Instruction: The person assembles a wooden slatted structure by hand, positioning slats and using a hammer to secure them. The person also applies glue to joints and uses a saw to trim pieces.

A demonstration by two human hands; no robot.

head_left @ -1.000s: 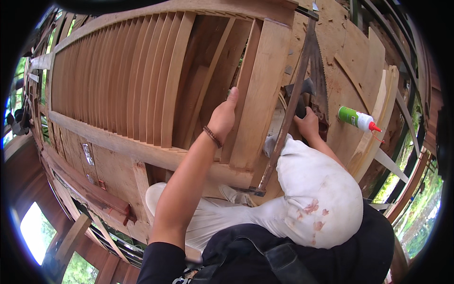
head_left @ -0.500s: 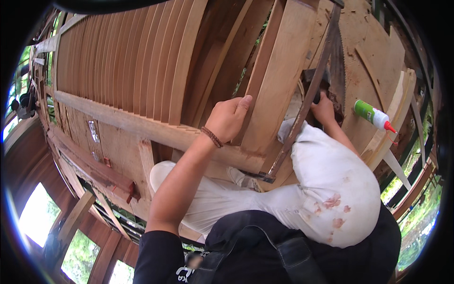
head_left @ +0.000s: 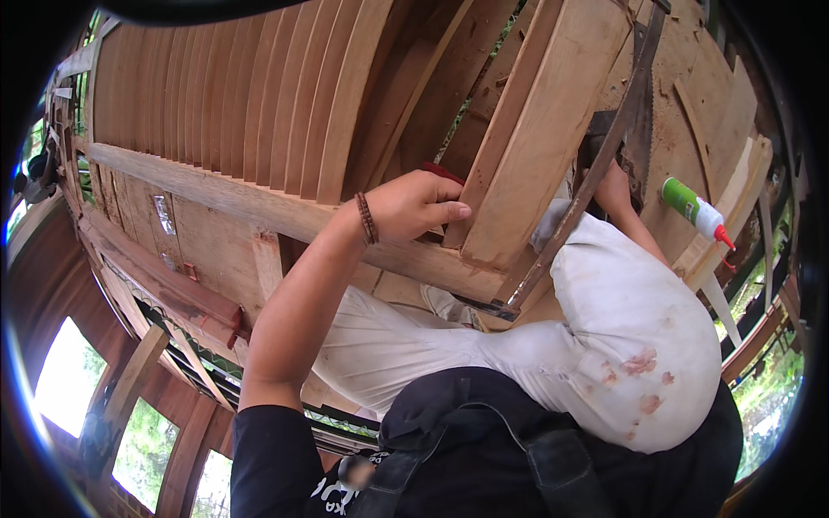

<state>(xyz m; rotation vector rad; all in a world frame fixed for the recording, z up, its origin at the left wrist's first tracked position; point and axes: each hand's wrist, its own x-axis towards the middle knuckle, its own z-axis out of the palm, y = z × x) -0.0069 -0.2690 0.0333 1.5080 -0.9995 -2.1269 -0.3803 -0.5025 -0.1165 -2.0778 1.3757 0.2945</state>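
Now | slatted frame (head_left: pixel 259 201) under left hand (head_left: pixel 410 205), thumb (head_left: pixel 451 211) at strip (head_left: pixel 503 129) | right hand (head_left: pixel 614 190) behind saw (head_left: pixel 579 205) | fingers (head_left: pixel 436 186) (mostly hidden): grip unclear

Clothing of the worker, seen from above. The upper garment is a black shirt; its short left sleeve (head_left: pixel 278 453) ends above the elbow, and white lettering (head_left: pixel 332 496) marks the chest. A broad black strap (head_left: pixel 561 462), edged with pale stitching, crosses the front. The left hand (head_left: pixel 413 205) is ungloved, with a bracelet (head_left: pixel 367 217) of small brown beads at its wrist. The loose white trousers (head_left: pixel 635 302) bear reddish-brown stains (head_left: pixel 641 361) near one knee. A pale shoe (head_left: pixel 445 304) is partly visible.
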